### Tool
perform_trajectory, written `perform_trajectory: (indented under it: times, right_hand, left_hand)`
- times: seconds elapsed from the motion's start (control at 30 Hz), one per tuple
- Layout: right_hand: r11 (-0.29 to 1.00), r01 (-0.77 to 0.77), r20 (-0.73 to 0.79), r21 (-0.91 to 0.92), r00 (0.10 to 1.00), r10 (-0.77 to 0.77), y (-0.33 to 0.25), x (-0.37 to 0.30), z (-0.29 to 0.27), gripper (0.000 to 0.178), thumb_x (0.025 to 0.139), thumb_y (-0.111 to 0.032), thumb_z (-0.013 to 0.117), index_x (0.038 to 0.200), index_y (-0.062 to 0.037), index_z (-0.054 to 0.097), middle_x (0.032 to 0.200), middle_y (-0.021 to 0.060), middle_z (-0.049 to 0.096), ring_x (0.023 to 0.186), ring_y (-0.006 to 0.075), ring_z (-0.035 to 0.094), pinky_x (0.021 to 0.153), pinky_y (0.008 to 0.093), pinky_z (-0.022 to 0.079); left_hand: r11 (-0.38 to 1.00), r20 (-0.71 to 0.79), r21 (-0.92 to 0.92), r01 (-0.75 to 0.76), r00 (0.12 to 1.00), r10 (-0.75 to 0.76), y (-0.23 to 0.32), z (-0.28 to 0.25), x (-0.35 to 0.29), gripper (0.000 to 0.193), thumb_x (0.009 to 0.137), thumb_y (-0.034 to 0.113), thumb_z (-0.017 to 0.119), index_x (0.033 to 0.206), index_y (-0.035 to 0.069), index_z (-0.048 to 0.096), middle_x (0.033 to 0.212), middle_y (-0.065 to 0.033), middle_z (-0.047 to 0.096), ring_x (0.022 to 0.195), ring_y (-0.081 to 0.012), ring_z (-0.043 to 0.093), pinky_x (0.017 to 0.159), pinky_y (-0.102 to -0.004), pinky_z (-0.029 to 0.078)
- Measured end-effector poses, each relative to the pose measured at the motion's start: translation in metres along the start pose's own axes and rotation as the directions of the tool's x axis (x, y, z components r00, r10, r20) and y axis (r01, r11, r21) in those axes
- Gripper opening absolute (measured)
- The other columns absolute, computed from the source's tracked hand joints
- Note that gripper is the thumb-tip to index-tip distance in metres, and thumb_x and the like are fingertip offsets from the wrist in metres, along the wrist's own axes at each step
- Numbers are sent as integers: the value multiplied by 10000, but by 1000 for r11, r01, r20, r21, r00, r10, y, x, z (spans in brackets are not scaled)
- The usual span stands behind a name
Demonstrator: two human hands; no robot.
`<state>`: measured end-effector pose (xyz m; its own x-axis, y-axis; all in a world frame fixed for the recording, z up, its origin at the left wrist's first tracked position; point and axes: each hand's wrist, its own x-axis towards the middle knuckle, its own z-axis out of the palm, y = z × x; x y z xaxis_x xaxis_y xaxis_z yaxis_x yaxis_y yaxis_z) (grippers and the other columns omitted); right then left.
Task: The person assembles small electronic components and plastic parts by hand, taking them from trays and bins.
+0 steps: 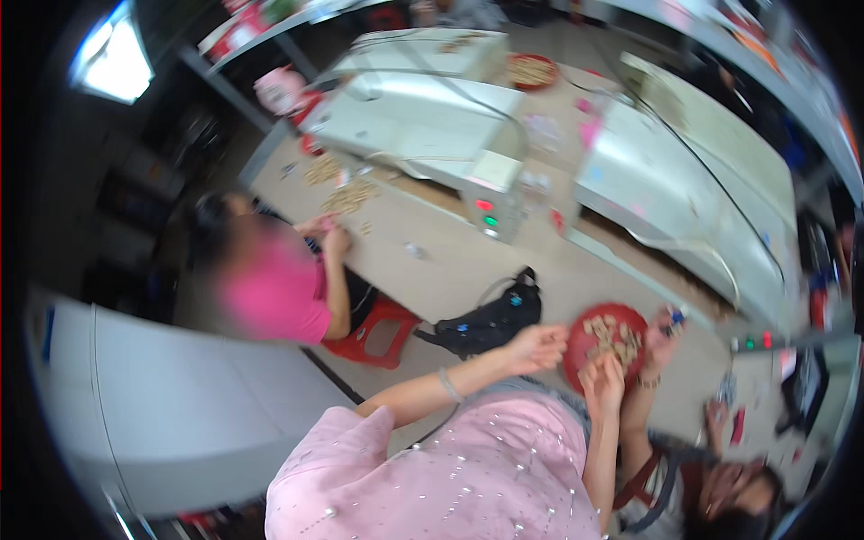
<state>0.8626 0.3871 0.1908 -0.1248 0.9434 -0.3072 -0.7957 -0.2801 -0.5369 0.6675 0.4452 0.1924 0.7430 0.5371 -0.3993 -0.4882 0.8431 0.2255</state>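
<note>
A red basin (632,315) holding many small tan pieces (612,331) rests on the table in front of me. Just off its left rim is my left hand (538,349), with the fingers curled together. Anything inside them is too small or hidden to name. My right hand (603,382) hovers over the near part of the basin, fingertips pinched close to the tan pieces. I cannot make out what, if anything, that pinch holds. Left of the basin lies a black bag (493,317) with blue spots.
A co-worker's hand (661,346) with a small blue item reaches the basin's right side. Another person in pink (279,288) sits on a red stool (382,333) at left, near loose tan pieces (349,195). Pale machines (405,121) with button boxes (493,193) stand across the table (432,270).
</note>
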Motion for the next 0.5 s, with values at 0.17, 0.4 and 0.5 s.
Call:
perform_trajectory:
  times: [0.17,0.4,0.5]
  right_hand:
    - [987,-145,78,-72,986,150,0,6,14,246,1000,-257,423,874,-62,504,698,17,474,532,98,414,428,206,336]
    - [944,-262,27,-201,962,273,0,30,33,245,1000,-270,424,875,-69,490,671,22,457,494,94,397,414,196,317]
    - [940,-273,-21,-203,961,274,3,34,33,245,997,-277,435,876,-71,492,672,21,454,503,90,399,416,196,317]
  left_hand:
    - [993,68,-72,-96,993,101,-5,-2,-16,331,1003,340,374,725,164,414,475,84,277,376,-34,250,377,-209,194]
    - [959,107,-157,-237,961,255,4,-17,-11,346,1006,349,365,722,156,400,472,84,275,376,-30,236,381,-201,182]
    - [961,116,-163,-222,963,242,10,-16,-6,347,1004,352,369,720,154,399,472,81,276,376,-30,236,381,-201,182]
